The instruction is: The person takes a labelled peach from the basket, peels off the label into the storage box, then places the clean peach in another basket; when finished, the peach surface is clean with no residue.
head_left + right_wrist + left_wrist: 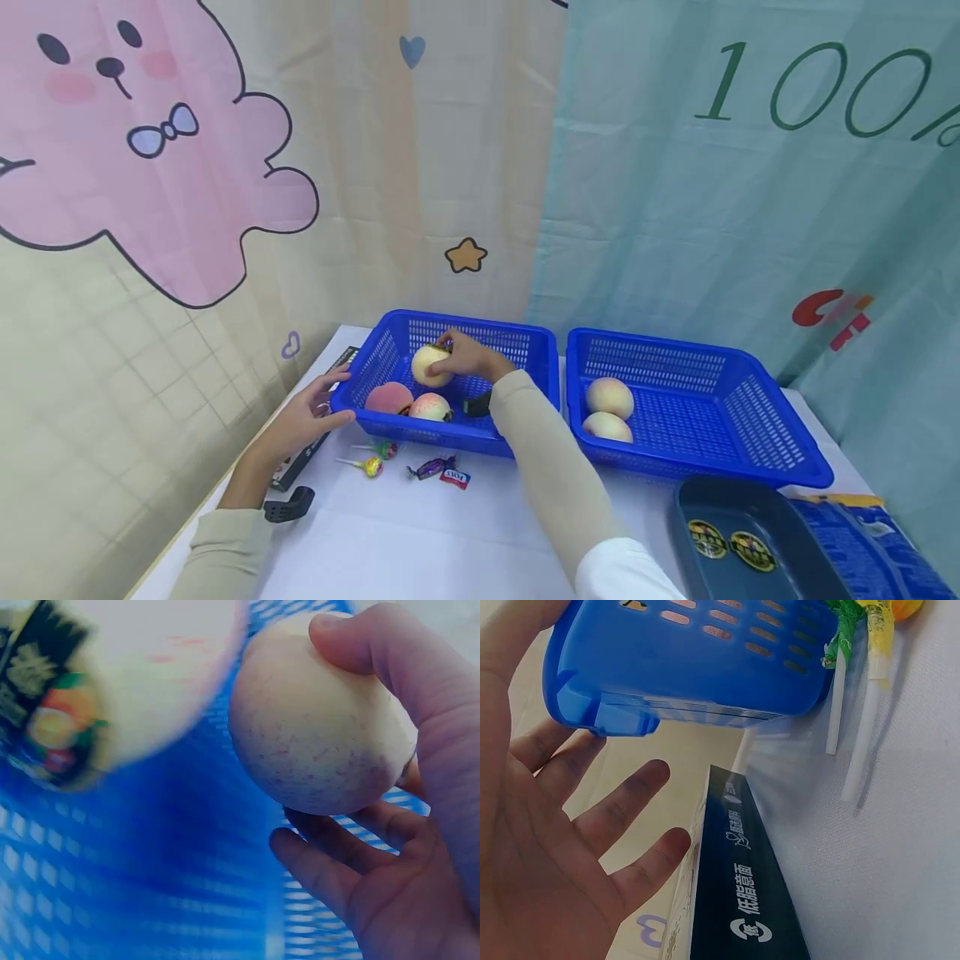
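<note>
Inside the left blue basket point(450, 436), my right hand point(471, 357) grips a pale peach point(429, 365) between thumb and fingers. The right wrist view shows this peach point(315, 727) speckled, with the thumb on its upper side. Below it in the basket lie a redder peach point(387, 397) and a pale pink one point(430, 407). A blurred peach with a dark fruit sticker point(56, 727) appears at the left of the right wrist view. My left hand point(300, 422) touches the basket's left front corner, its fingers point(626, 810) spread and fairly straight.
A second blue basket point(675, 343) on the right holds two peaches point(609, 397). In front lie two lollipops point(372, 467), a purple wrapped candy point(432, 467) and a small packet point(455, 478). A black box point(739, 885) stands at left; a dark tray point(787, 508) and blue bag point(862, 542) at right.
</note>
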A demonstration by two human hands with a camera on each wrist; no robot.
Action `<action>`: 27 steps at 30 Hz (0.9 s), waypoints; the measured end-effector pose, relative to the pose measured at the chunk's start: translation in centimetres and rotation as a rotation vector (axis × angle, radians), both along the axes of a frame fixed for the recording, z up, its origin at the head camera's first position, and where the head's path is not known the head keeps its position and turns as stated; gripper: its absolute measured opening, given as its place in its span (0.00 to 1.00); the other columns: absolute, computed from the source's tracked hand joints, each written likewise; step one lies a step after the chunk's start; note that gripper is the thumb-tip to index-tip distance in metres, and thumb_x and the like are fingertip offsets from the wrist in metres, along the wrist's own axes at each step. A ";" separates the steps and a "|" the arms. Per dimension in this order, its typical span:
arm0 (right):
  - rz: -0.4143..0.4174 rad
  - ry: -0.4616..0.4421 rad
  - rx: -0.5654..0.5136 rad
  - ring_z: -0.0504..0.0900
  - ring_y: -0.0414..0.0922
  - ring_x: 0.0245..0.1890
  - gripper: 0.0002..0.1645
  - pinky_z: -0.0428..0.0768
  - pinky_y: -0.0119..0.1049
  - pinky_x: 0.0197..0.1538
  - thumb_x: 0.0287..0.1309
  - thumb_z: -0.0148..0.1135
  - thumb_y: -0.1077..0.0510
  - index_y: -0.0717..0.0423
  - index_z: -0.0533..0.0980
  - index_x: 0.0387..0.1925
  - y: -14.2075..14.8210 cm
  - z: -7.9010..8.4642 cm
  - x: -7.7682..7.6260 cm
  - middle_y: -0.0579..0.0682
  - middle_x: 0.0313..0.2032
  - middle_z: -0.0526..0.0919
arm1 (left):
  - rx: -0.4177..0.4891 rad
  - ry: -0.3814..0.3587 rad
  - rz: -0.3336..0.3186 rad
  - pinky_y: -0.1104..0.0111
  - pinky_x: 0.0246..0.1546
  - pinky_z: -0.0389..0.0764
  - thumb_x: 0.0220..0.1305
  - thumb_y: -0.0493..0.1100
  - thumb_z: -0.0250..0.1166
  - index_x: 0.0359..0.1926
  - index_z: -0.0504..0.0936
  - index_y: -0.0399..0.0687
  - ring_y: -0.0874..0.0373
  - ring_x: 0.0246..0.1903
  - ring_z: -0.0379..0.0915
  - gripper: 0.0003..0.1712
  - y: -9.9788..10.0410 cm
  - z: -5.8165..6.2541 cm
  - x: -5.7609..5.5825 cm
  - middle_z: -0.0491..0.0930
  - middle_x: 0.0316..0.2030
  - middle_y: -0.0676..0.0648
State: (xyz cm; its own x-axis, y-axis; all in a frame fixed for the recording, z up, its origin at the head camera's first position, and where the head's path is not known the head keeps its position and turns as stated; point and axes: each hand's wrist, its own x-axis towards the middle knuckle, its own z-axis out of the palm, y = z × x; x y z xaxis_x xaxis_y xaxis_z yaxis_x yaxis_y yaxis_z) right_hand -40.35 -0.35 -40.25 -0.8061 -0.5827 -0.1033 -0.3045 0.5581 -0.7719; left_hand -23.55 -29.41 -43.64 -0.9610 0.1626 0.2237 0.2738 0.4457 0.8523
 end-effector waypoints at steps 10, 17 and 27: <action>0.076 0.263 -0.133 0.73 0.51 0.55 0.49 0.81 0.43 0.50 0.51 0.78 0.55 0.59 0.61 0.69 9.7 8.9 3.5 0.55 0.60 0.70 | -0.019 0.001 -0.002 0.39 0.61 0.68 0.69 0.47 0.68 0.76 0.60 0.43 0.27 0.67 0.59 0.41 -0.2 -1.4 -1.4 0.53 0.76 0.36; 0.131 0.401 -0.121 0.72 0.52 0.57 0.54 0.82 0.44 0.50 0.49 0.79 0.56 0.55 0.58 0.72 16.9 9.8 11.0 0.54 0.62 0.66 | -0.039 0.017 0.010 0.43 0.59 0.72 0.70 0.45 0.67 0.75 0.59 0.38 0.26 0.65 0.61 0.40 -0.8 -0.6 -0.6 0.54 0.75 0.31; 0.009 0.409 -0.045 0.74 0.46 0.55 0.55 0.82 0.42 0.51 0.42 0.84 0.53 0.47 0.62 0.70 22.5 3.1 21.6 0.47 0.60 0.70 | -0.059 0.028 -0.006 0.45 0.62 0.67 0.69 0.44 0.68 0.74 0.60 0.37 0.28 0.68 0.56 0.40 -0.4 -0.6 -0.5 0.52 0.75 0.31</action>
State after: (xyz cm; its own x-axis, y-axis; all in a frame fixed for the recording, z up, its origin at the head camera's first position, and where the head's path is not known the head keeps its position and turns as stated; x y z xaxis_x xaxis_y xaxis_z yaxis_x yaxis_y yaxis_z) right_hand -18.74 22.18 -37.12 -0.7700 -0.5868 0.2506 -0.5964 0.5222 -0.6096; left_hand -24.02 -29.80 -44.23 -0.9535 0.1822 0.2400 0.2998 0.4935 0.8164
